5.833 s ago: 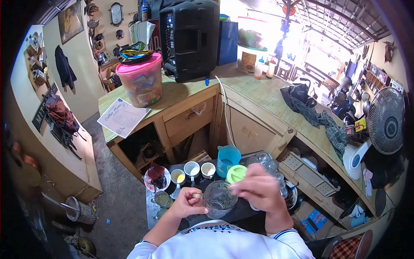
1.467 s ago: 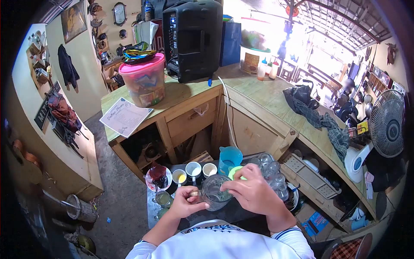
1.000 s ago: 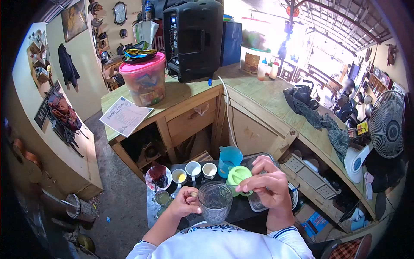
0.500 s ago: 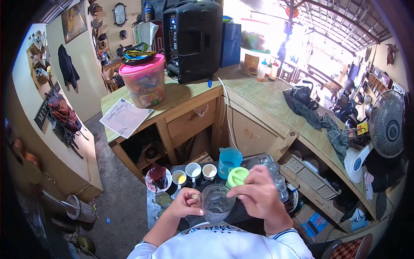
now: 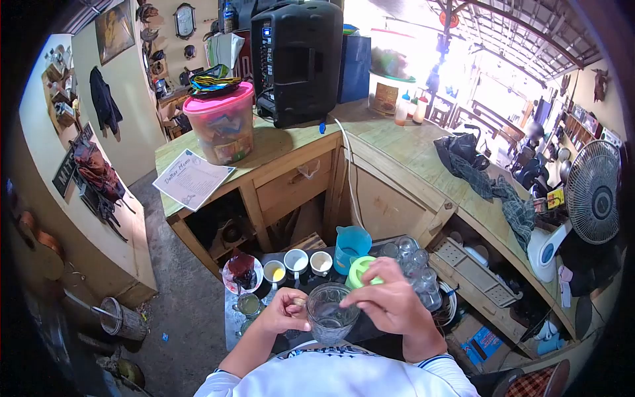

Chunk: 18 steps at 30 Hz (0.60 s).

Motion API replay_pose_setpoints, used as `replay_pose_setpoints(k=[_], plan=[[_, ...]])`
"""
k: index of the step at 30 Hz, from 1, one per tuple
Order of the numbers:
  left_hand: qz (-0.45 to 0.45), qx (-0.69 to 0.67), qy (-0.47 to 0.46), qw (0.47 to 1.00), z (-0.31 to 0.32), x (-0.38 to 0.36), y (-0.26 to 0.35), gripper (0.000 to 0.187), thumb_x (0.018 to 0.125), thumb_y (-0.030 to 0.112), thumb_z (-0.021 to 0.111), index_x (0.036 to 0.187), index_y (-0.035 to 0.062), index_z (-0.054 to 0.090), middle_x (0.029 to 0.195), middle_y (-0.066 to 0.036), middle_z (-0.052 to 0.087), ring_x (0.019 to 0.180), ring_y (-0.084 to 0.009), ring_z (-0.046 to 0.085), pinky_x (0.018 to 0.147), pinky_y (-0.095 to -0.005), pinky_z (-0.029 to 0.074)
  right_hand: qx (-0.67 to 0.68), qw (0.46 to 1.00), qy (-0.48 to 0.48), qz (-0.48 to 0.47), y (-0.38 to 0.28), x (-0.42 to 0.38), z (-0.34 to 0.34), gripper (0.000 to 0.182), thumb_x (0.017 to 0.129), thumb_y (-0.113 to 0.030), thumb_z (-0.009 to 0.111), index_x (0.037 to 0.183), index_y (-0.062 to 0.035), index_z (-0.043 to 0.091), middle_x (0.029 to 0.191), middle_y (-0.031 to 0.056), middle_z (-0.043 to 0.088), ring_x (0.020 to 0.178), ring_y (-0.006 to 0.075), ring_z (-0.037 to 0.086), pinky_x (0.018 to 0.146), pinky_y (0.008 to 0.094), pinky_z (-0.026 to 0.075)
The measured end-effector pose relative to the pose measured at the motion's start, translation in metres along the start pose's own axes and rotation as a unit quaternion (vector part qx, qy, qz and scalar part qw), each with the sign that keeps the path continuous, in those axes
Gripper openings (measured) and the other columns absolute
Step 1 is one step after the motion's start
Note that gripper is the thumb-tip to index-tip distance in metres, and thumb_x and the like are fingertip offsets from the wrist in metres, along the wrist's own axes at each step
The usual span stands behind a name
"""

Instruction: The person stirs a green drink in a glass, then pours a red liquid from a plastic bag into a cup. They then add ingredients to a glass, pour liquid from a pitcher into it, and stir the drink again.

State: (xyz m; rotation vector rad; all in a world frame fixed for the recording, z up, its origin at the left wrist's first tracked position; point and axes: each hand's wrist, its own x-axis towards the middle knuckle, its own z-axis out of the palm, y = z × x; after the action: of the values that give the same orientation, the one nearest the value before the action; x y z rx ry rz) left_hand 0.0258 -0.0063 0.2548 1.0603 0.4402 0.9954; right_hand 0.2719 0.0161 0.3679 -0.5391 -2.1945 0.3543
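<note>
A clear glass mug (image 5: 333,319) is held close to my body above the low dark table. My left hand (image 5: 286,311) is closed round its handle at the left side. The fingers of my right hand (image 5: 390,301) are bent together over the mug's right rim; whether they pinch something thin is too small to tell. Just beyond are a light green lid (image 5: 364,270), a blue pitcher (image 5: 352,248), and white cups holding yellow (image 5: 274,272) and pale contents (image 5: 296,262), (image 5: 321,263). A plate (image 5: 229,281) with a dark red item lies farther left.
Upturned-looking glasses (image 5: 413,261) crowd the table's right end. A wooden counter (image 5: 291,159) wraps round beyond it, bearing a pink-lidded tub (image 5: 221,129), a black speaker (image 5: 297,63) and a menu sheet (image 5: 192,180). A white fan (image 5: 595,192) stands at the right.
My right hand has moved slightly left and down, bringing its fingers farther over the mug's opening. My left hand and the mug have barely moved.
</note>
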Motion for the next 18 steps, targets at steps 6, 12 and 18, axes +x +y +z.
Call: replay_pose_setpoints(k=[6, 12, 18], plan=[[0.011, 0.020, -0.025, 0.999, 0.002, 0.000, 0.002, 0.055, 0.066, -0.006, 0.076, 0.061, 0.0160, 0.026, 0.057, 0.008, 0.035, 0.053, -0.0006, 0.034, 0.049, -0.0199, 0.028, 0.159, 0.978, 0.121, -0.051, 0.006, -0.011, -0.009, 0.012, 0.076, -0.010, 0.069, 0.087, -0.0115, 0.072, 0.087, -0.0001, 0.071, 0.074, 0.0189, 0.052, 0.084, 0.0385, 0.042], [0.041, 0.053, -0.035, 0.997, 0.002, -0.002, 0.008, 0.053, 0.068, -0.007, 0.075, 0.060, 0.0155, 0.028, 0.057, 0.008, 0.036, 0.052, -0.0005, 0.034, 0.050, -0.0194, 0.028, 0.137, 0.984, 0.105, -0.038, 0.006, -0.010, -0.005, 0.008, 0.082, -0.016, 0.065, 0.084, -0.0124, 0.072, 0.082, -0.0025, 0.071, 0.074, 0.0183, 0.052, 0.081, 0.0389, 0.042], [0.060, 0.189, 0.005, 0.980, 0.016, 0.000, 0.019, 0.055, 0.068, -0.001, 0.079, 0.056, 0.0139, 0.028, 0.053, 0.008, 0.031, 0.051, -0.0018, 0.028, 0.047, -0.0225, 0.022, -0.040, 0.998, 0.051, -0.027, -0.006, -0.009, 0.003, 0.012, 0.087, -0.021, 0.061, 0.094, -0.0143, 0.069, 0.077, -0.0053, 0.069, 0.069, 0.0151, 0.051, 0.081, 0.0376, 0.040]])
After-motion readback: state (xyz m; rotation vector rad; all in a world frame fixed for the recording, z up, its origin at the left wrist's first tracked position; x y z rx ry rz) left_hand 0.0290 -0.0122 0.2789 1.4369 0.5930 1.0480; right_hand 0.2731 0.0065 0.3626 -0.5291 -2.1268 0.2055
